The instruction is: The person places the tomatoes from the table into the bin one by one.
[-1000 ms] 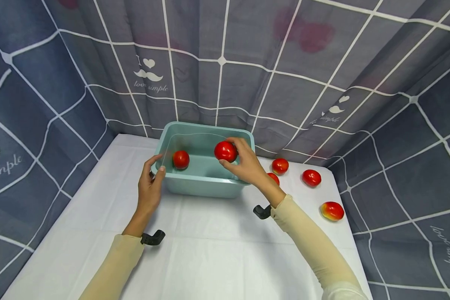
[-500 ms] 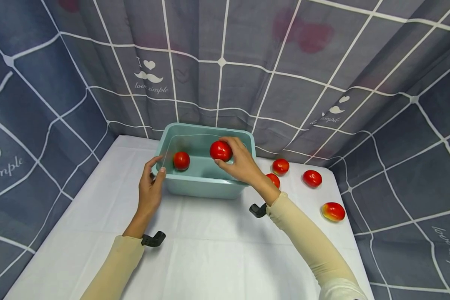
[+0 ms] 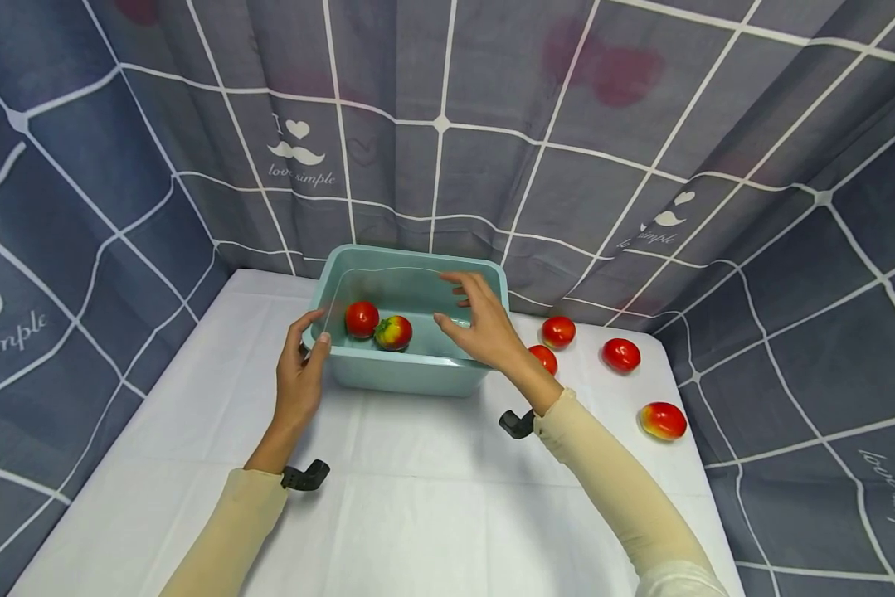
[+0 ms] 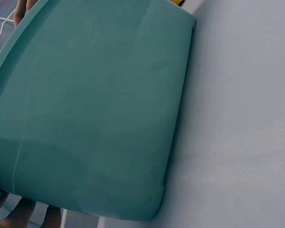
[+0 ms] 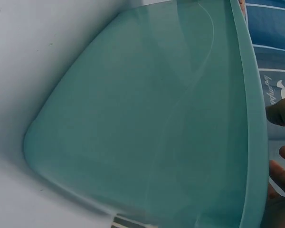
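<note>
My left hand [image 3: 299,377] grips the near left corner of a pale teal plastic bin [image 3: 410,373], its thumb on the near side and its fingers at the left rim. In the left wrist view, those fingers [image 4: 20,213] show past the bin's edge at lower left. Inside the bin, a red tomato [image 3: 361,319] sits beside a red-and-yellow tomato with a green top [image 3: 393,332]. Over the bin's right half, my right hand [image 3: 484,327] has its fingers spread and holds nothing. The right wrist view catches its fingers [image 5: 281,114] beyond the rim.
Right of the bin on the white-covered table [image 3: 417,514] lie several more tomatoes: a red one [image 3: 558,332], another [image 3: 544,358] partly behind the right wrist, a third [image 3: 621,355], and a red-yellow one [image 3: 663,421] near the right edge. A grey checked curtain [image 3: 387,166] surrounds the table.
The right hand moved slightly left over the bin with a tomato, then let it go. That tomato now lies on the bin floor beside the other one. The left hand stayed put.
</note>
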The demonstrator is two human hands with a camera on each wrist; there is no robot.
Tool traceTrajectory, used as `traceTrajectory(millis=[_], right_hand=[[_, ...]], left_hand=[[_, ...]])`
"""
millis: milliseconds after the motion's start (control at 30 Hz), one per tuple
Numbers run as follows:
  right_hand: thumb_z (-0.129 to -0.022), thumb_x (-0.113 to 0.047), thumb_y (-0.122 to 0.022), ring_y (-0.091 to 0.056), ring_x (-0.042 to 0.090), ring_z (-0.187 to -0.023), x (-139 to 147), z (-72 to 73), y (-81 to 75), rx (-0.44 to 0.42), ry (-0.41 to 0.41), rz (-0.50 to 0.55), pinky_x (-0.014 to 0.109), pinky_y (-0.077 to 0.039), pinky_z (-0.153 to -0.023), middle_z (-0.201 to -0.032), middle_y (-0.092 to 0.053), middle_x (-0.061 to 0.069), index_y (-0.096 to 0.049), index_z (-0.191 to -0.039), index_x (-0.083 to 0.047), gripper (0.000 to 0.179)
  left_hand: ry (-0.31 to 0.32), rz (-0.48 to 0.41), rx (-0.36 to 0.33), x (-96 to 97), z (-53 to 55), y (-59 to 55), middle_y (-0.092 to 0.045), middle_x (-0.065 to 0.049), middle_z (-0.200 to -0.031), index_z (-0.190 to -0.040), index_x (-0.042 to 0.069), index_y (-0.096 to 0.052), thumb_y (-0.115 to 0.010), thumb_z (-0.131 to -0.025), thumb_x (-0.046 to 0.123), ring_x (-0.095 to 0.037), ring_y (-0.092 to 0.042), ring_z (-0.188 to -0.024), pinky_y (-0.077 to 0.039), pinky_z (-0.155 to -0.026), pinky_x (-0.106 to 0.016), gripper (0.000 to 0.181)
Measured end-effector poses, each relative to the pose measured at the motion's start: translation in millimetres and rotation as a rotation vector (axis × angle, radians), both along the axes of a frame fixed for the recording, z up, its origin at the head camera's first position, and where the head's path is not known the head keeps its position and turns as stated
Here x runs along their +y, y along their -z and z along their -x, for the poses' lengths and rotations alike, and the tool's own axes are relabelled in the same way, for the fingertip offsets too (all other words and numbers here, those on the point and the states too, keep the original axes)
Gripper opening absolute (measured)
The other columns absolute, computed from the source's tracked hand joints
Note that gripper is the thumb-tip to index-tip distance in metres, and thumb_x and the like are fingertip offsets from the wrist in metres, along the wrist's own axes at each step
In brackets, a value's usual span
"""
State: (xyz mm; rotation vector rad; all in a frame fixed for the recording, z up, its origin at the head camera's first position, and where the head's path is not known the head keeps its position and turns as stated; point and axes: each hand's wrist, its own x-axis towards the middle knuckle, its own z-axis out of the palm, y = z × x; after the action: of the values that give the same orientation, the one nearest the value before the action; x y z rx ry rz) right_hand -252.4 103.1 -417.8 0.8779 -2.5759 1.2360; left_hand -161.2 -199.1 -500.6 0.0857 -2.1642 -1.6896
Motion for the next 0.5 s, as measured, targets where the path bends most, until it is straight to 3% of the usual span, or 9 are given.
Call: traceTrajectory(millis=[133, 333, 400, 500], right_hand=[[-0.098, -0.023, -0.078, -0.061, 0.022, -0.131, 14.6, -4.9, 4.1, 0.004, 0.04, 0.042, 0.042, -0.056, -0.109, -0.149, -0.057, 0.004, -0.054, -0.153, -0.018, 0.06], [-0.099, -0.017, -0.077, -0.063, 0.029, -0.13, 46.0, -12.1, 13.5, 0.023, 0.146, 0.167, 0.049, -0.055, -0.109, -0.142, -0.061, 0.009, -0.06, -0.146, -0.017, 0.051], [-0.1, -0.015, -0.073, -0.062, 0.035, -0.13, 58.6, -13.7, 20.1, 0.022, 0.191, 0.213, 0.051, -0.055, -0.108, -0.141, -0.061, 0.012, -0.062, -0.145, -0.012, 0.046], [-0.102, -0.013, -0.07, -0.064, 0.035, -0.128, 77.6, -15.6, 33.9, -0.004, 0.284, 0.261, 0.054, -0.055, -0.107, -0.14, -0.061, 0.013, -0.063, -0.143, -0.011, 0.041]], left_hand=[[-0.002, 0.003, -0.003, 1.0, 0.0, -0.3, -0.047, 0.006, -0.165, -0.156, 0.032, -0.052, -0.053, -0.114, 0.029, -0.016, -0.04, -0.082, -0.039, -0.08, -0.024, 0.043], [-0.004, 0.008, 0.0, 1.9, 1.4, 0.6, -0.046, 0.006, -0.166, -0.157, 0.032, -0.052, -0.052, -0.114, 0.03, -0.016, -0.048, -0.094, -0.041, -0.085, -0.023, 0.043], [-0.006, 0.008, 0.001, 2.1, 1.6, 0.7, -0.046, 0.006, -0.167, -0.157, 0.033, -0.052, -0.052, -0.113, 0.03, -0.017, -0.049, -0.099, -0.041, -0.087, -0.022, 0.044], [-0.006, 0.007, 0.004, 1.3, 2.4, 1.3, -0.046, 0.007, -0.167, -0.157, 0.032, -0.052, -0.052, -0.114, 0.029, -0.018, -0.05, -0.101, -0.041, -0.087, -0.022, 0.044]])
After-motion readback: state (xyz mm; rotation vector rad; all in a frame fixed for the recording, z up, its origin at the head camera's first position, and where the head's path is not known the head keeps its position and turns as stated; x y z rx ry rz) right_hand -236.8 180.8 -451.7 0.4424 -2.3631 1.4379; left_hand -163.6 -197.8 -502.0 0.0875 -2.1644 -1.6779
